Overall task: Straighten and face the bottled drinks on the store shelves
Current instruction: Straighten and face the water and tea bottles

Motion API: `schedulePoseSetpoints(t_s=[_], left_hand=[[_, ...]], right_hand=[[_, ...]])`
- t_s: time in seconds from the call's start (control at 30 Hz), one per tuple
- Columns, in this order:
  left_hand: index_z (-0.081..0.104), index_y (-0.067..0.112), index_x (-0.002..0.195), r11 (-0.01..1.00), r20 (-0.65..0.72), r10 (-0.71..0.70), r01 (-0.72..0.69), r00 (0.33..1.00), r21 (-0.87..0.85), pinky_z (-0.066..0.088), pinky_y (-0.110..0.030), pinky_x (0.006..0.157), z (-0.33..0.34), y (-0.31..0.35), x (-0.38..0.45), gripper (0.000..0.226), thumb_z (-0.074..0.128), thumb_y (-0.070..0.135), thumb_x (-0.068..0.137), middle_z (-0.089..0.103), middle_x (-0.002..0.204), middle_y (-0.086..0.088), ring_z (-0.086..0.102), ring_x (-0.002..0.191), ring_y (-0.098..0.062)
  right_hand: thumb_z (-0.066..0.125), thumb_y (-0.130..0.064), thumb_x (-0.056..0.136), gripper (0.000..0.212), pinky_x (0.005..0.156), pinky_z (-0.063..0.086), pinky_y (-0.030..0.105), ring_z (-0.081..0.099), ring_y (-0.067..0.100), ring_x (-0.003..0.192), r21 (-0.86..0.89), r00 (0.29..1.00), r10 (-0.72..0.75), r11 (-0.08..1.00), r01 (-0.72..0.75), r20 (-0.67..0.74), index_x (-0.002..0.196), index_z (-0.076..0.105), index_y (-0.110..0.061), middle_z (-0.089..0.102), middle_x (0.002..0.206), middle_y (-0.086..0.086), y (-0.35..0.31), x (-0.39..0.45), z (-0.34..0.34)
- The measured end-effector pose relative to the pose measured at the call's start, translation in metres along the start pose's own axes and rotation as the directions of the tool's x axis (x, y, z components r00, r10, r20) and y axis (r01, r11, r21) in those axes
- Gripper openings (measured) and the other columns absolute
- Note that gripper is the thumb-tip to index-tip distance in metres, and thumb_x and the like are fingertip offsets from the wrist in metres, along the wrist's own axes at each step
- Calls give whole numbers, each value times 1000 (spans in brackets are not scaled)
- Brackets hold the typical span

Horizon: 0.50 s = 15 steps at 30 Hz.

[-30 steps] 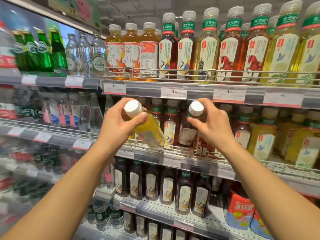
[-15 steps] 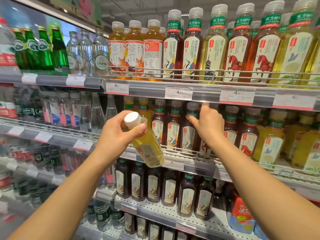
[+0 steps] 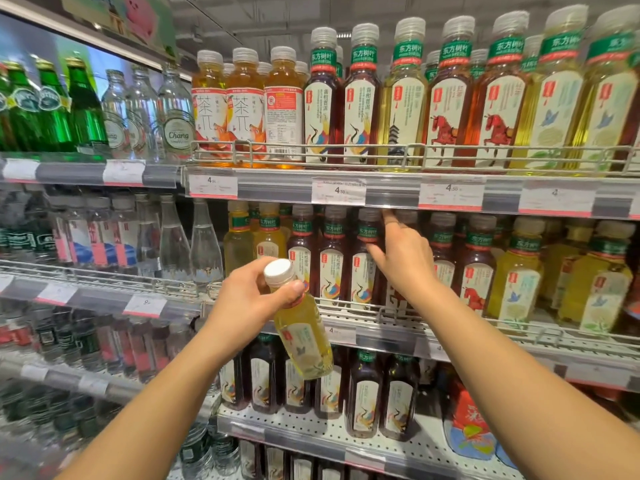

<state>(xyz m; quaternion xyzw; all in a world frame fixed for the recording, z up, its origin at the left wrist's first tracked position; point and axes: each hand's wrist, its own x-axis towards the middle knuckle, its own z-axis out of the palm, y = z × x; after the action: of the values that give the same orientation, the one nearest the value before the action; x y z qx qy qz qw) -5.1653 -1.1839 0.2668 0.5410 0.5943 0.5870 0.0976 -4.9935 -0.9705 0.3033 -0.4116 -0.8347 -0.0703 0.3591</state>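
Left hand (image 3: 247,299): fingers curled round the neck of a yellow tea bottle (image 3: 304,329), held off the shelf, cap up and towards the camera, base tilted down-right.
Middle shelf (image 3: 381,327): yellow teas stand at its left end, above the held bottle.
Right hand (image 3: 403,258): fingers straight, touching a dark tea bottle (image 3: 363,265) in the front row.

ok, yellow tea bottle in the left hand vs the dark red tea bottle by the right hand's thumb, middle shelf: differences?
The yellow tea bottle is tilted, off the shelf, gripped near its cap by the left hand; the dark red tea bottle stands upright in the row beside the right hand. Liquid is pale yellow versus dark red. Both carry cream picture labels.
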Motion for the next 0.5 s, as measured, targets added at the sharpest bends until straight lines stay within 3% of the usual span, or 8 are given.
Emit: schedulePoseSetpoints(t_s=[0.1, 0.2, 0.27, 0.33, 0.4, 0.5], left_hand=[[70, 26, 100, 999, 28, -20, 18, 999, 42, 60, -43, 74, 9, -4, 0, 20, 79, 39, 86, 75, 91, 3, 72, 86, -14], [70, 26, 99, 998, 48, -43, 41, 998, 40, 60, -53, 79, 20, -6, 2, 23, 79, 41, 85, 76, 91, 3, 73, 87, -17], [70, 26, 99, 998, 59, -53, 51, 997, 24, 61, -52, 78, 28, -4, 3, 21, 79, 39, 86, 76, 89, 4, 73, 85, -16], [71, 26, 100, 997, 80, -67, 69, 995, -23, 62, -53, 76, 36, -2, 4, 20, 79, 38, 86, 77, 90, 1, 74, 87, -19], [71, 23, 99, 995, 106, -75, 82, 992, -61, 63, -51, 70, 46, 0, 7, 22, 79, 39, 86, 76, 91, -6, 75, 88, -26], [71, 21, 98, 995, 144, -65, 75, 987, -61, 62, -47, 65, 63, 7, 9, 24, 79, 41, 86, 75, 84, -3, 74, 82, -25]], right_hand=[[66, -32, 96, 69, 87, 58, 46, 69, 24, 93, 153, 995, -81, 984, 88, -49, 155, 34, -15, 59, 137, 8, 7, -14, 0], [69, -29, 94, 50, 87, 59, 39, 65, 1, 74, 305, 986, -146, 938, 164, -81, 141, 56, -21, 63, 131, -5, 9, -39, -5], [70, -31, 93, 31, 83, 59, 31, 66, -2, 76, 435, 992, -126, 894, 110, 7, 123, 68, -24, 70, 113, -14, 8, -60, -10], [73, -38, 91, 25, 79, 54, 17, 66, -5, 84, 555, 976, -143, 832, 29, 163, 114, 71, -28, 71, 104, -19, 7, -83, -14], [75, -47, 88, 36, 81, 51, 13, 65, -7, 96, 650, 924, -203, 757, -63, 325, 119, 68, -31, 70, 110, -20, 7, -104, -16], [80, -55, 80, 54, 92, 55, 23, 63, -2, 108, 710, 881, -215, 682, -172, 421, 128, 59, -42, 67, 121, -20, 13, -128, -12]])
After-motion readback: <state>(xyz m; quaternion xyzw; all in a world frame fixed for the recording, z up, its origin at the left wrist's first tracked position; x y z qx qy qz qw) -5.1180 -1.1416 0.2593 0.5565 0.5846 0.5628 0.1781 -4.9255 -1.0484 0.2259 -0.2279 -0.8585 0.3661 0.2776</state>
